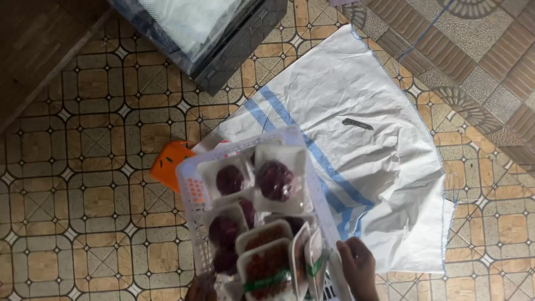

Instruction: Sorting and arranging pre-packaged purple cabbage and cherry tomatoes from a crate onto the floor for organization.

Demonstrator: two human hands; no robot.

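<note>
A white plastic basket (186,184) sits low in the head view, filled with several wrapped white trays of dark purple round vegetables (276,181) and trays of small red produce (268,266). My right hand (356,266) grips the basket's right rim near the bottom edge. Only a sliver of my left hand (200,289) shows at the basket's lower left edge, touching it; whether it grips the basket is hidden.
A white woven sack with blue stripes (356,167) lies spread on the patterned tile floor, a small dark object (357,124) on it. An orange plastic piece (169,161) lies left of the basket. A dark box with clear plastic (223,44) stands at the top.
</note>
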